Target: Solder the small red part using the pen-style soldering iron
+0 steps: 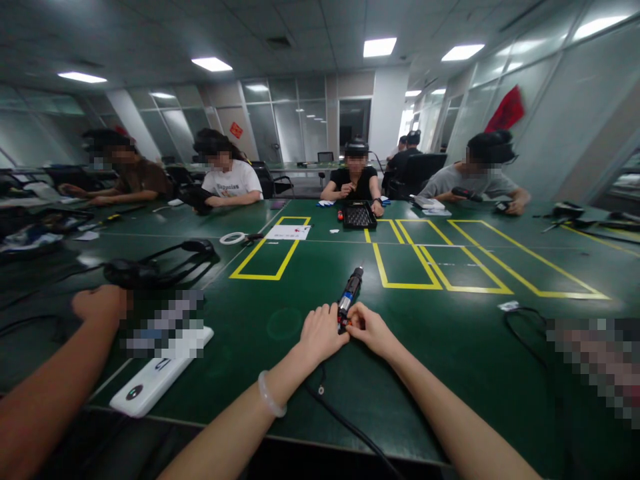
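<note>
A dark, slim electric screwdriver lies on the green table in front of me, its thin tip pointing away. Part of its casing looks open, and silver and blue parts show inside. My left hand is closed around the rear part of the tool from the left. At the same end, the fingers of my right hand pinch together beside small red parts. What exactly they grip is too small to tell. A black cord runs from under my left wrist toward the table's near edge.
At left, another person's arm reaches in beside a white power bank and a black headset. Yellow tape outlines mark the table. Opposite, a person works at a black tray. A black cable lies at right.
</note>
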Available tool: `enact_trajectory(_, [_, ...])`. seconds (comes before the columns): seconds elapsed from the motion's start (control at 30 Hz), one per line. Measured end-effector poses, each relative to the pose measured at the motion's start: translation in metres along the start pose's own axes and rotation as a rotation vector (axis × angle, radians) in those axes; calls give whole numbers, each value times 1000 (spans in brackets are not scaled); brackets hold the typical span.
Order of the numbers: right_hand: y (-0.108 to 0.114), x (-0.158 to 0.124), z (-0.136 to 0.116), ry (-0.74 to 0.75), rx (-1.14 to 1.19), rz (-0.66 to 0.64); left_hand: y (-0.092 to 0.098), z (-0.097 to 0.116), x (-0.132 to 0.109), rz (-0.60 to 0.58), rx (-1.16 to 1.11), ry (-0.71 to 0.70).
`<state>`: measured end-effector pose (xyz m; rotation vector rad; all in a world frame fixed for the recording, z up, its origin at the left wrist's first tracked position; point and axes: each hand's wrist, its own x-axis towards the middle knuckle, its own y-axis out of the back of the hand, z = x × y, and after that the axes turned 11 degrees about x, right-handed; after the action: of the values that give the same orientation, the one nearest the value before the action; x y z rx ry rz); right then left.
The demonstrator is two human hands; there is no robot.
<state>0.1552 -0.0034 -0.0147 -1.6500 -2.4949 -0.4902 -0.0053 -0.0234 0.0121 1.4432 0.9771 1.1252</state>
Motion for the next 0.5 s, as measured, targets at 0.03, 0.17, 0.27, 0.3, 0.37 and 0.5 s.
enact_trajectory(0.03, [0,0,0,-4,10,-8,1,0,0,-3,-1,-1])
enact_trajectory(0.17, [4,1,0,-41,8,-34,4,2,0,9,5,-8])
enact_trajectory(0.27, [6,0,-1,-35,-6,-34,5,4,0,13,16,-19])
enact_trajectory(0.3, [6,0,-2,-28,-14,-37,5,4,0,12,19,-24])
enact_trajectory(0.37, [7,-1,-4,-2,-43,-52,5,5,0,14,24,-30])
enact_trajectory(0.5, [7,-3,-9,103,-199,-68,5,8,1,30,41,2])
